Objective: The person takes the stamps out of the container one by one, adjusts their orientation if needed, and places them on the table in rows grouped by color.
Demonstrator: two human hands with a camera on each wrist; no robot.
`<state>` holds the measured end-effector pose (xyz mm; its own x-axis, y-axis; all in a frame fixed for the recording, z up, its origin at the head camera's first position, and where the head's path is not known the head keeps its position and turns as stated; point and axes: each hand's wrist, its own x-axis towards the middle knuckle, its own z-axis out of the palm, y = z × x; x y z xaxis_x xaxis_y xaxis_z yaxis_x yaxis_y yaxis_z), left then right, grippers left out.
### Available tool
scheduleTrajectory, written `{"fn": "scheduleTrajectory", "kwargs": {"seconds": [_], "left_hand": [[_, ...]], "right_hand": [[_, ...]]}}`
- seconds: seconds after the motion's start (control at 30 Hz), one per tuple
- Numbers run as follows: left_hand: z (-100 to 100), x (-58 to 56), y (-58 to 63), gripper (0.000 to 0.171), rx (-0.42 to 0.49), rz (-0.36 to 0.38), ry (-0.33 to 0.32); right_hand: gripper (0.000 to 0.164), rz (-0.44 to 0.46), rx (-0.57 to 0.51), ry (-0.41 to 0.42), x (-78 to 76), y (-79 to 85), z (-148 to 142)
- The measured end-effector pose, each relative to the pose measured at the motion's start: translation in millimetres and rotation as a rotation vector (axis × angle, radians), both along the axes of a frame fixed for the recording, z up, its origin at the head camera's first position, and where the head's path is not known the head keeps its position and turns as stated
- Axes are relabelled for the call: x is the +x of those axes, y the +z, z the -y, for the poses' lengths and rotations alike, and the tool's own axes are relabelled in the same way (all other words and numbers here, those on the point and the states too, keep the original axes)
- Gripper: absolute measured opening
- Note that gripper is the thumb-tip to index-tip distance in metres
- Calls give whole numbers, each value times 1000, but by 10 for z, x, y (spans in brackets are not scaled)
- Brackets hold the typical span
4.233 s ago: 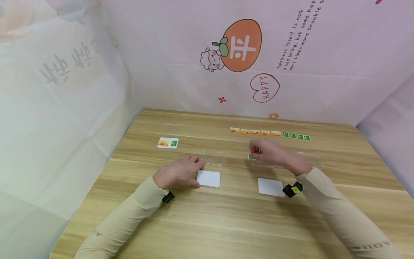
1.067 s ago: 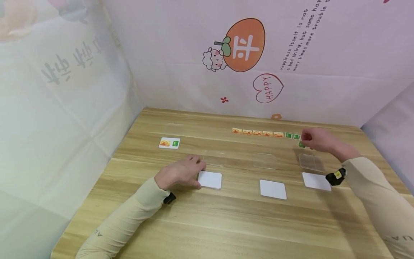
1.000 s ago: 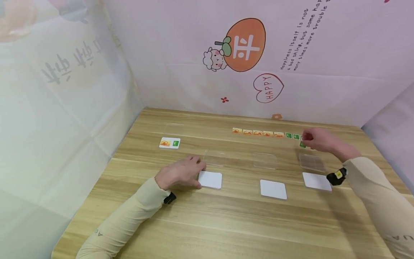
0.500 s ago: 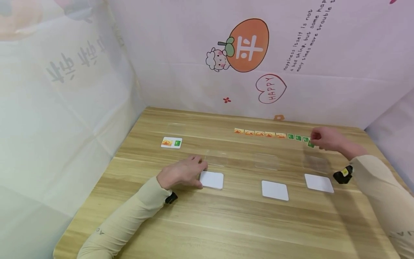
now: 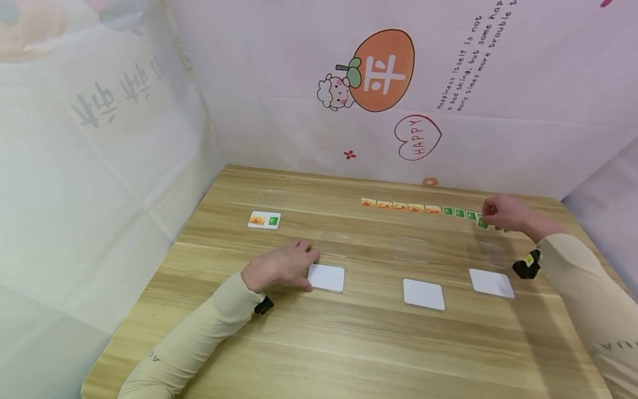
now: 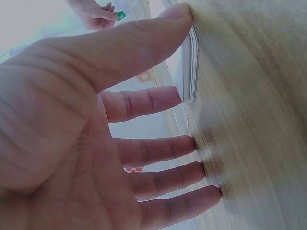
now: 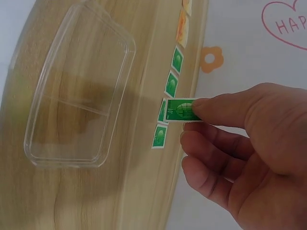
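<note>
My right hand point(image 5: 509, 214) pinches a small green stamp point(image 7: 179, 110) between thumb and index finger, above the right end of a row of stamps. Some green stamps point(image 7: 171, 84) of that row lie flat on the table; the held one partly covers one of them. My left hand point(image 5: 281, 265) rests on the table at the left edge of a small stack of white cards point(image 5: 326, 277). In the left wrist view its fingers are straight, with thumb and index fingertip touching the stack's edge point(image 6: 194, 64).
Several orange stamps point(image 5: 400, 206) continue the row leftward. Clear plastic trays point(image 5: 411, 250) lie in front of it. White cards point(image 5: 423, 293) sit nearer me. At the far left, a white card bears an orange and a green stamp point(image 5: 273, 220). A printed cloth point(image 5: 279, 122) hangs behind.
My right hand, over the third clear tray with a green stamp earlier, has moved right to the row's end, and drifted slightly further right in the last second. My left hand has stayed.
</note>
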<state>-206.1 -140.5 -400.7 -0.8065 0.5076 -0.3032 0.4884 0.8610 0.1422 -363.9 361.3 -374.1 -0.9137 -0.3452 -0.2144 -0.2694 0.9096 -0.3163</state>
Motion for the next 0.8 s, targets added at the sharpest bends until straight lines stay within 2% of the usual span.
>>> {"fn": "scheduleTrajectory", "kwargs": {"seconds": [0.47,0.8], "left_hand": [[15,-1,-13,55,13,-1,-5],[22,3,-4,55,19,-4,-5]], "right_hand": [[13,60,29,-13,-75,-7,-91],[8,34,52,-7,-165,-138,-224]]}}
